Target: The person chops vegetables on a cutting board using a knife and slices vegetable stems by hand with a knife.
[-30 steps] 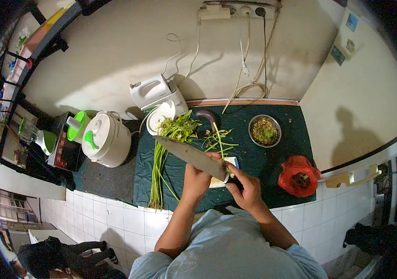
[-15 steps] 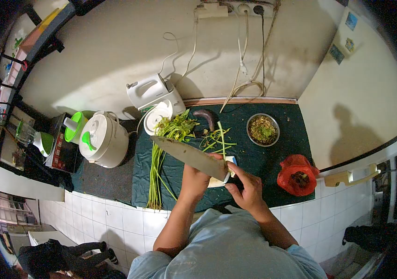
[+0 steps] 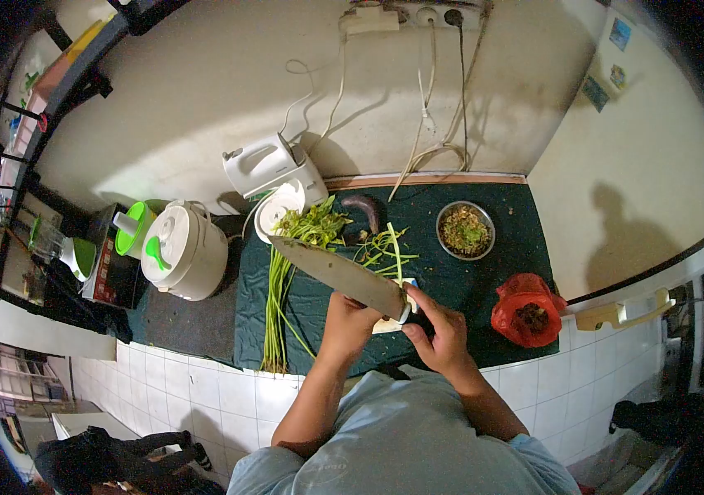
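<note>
Gripping the black handle of a broad-bladed knife (image 3: 340, 268) in the right hand (image 3: 441, 337), a person in a light blue shirt (image 3: 401, 425) stands over a partly hidden white board (image 3: 386, 327) on a dark green cloth (image 3: 484, 309). The blade slants toward the upper left, screening the fingertips of the curled left hand (image 3: 347, 326); what that hand grasps cannot be told. A pale green stalk (image 3: 398, 252) extends wallward from near the right fingers. Leafy greens (image 3: 276, 318) lie to the left; a metal bowl (image 3: 493, 235) and red bag (image 3: 507, 313) sit at right.
</note>
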Motion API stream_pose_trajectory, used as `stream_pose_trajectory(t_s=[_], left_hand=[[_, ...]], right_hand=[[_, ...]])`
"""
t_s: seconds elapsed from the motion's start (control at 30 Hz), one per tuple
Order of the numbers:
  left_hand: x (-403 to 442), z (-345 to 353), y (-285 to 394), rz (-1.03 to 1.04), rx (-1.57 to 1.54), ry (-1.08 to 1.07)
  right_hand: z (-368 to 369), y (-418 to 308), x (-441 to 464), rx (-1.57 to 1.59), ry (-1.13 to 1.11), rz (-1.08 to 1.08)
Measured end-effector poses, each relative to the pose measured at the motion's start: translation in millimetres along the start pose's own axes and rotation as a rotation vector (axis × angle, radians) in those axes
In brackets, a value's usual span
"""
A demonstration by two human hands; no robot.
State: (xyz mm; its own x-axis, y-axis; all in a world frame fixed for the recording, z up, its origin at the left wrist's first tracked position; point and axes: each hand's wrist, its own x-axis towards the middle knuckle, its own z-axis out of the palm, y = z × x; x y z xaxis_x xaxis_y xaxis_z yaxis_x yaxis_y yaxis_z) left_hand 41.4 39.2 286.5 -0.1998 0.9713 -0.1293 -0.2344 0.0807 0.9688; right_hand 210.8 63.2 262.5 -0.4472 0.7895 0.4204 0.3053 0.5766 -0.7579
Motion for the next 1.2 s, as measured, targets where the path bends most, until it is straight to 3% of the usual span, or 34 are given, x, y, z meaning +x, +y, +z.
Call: stream_pose_trajectory(t_s=[0.13, 0.87, 1.2], left_hand=[[-2.1, 3.7, 4.9, -0.109, -0.115, 0.029], [-11.9, 3.3, 19.5, -0.063, 0.137, -0.004], [-13.2, -3.0, 21.8, 0.139, 0.188, -0.129]], right_hand=[[-0.6, -1.3, -1.3, 0.002, 0.036, -0.035], [-11.8, -11.5, -2.2, 0.046, 0.012, -0.033], [-12.4, -5.1, -5.9, 0.134, 0.018, -0.043]])
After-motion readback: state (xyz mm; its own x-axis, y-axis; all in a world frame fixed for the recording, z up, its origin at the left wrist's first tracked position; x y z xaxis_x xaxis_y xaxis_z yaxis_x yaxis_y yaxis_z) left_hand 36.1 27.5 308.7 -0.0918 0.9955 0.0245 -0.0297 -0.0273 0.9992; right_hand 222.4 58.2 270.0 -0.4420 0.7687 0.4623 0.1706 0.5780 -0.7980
